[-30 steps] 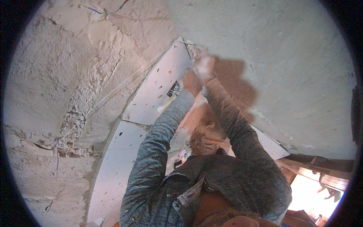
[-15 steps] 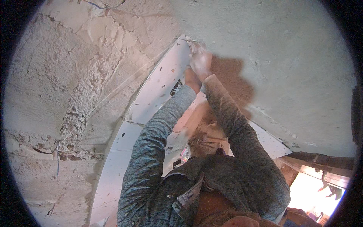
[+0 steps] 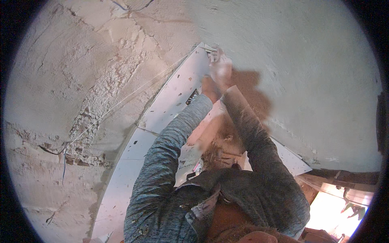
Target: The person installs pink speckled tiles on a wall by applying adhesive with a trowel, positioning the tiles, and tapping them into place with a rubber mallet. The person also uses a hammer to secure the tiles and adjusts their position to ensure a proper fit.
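Note:
My right hand [image 3: 221, 69], pale with dust, is at the upper corner of a white speckled tile [image 3: 174, 97]. Its fingers bend together beside a thin pale strip or cord end at that corner; what they hold is too small to make out. Just below and left of it, overlapping the right wrist, is my left hand [image 3: 209, 88], close to the tile's face. Its fingers are mostly hidden. A thin string [image 3: 121, 99] slants along the rough wall up to the same corner. Another white tile [image 3: 121, 178] adjoins the first one below, with a seam between them.
Rough, cracked plaster wall [image 3: 52, 81] fills the left, with wires [image 3: 65, 162] sticking out. On the right is a smoother grey-green wall [image 3: 316, 81] with a brown patch [image 3: 253, 95]. Another white tile edge [image 3: 289, 158] shows right of my arm. Bright light [image 3: 332, 210] comes from the lower right.
The view has shifted slightly, so the tile corner and both hands appear a little lower and farther right. My hands stay at the same corner, the right one's fingers slightly changed.

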Tool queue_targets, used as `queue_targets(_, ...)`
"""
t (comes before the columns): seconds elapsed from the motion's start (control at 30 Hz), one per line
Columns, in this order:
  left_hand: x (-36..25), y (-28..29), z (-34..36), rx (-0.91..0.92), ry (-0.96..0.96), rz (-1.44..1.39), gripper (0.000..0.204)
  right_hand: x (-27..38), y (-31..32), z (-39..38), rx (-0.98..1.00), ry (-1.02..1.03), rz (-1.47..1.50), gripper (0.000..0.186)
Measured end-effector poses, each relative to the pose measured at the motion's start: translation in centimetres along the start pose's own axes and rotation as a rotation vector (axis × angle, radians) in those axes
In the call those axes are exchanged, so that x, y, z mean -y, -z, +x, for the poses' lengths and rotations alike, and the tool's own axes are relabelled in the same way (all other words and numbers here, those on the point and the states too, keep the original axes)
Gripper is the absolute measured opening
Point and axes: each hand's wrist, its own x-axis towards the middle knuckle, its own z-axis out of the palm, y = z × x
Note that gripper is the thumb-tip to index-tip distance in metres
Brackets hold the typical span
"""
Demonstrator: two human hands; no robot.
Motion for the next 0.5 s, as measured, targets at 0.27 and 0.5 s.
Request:
queue_targets(0.27, -1.8, 4.1, 0.1, 0.293, 0.051, 0.138, 0.036, 1.0, 6.2, -4.3, 0.007, -0.361, 0.119, 0.024)
queue_targets(0.5, -2.3, 6.0, -0.2, 0.288, 0.013, 0.195, 0.051, -8.8, 6.7, -20.1, -0.017, -0.941, 0.868, 0.025)
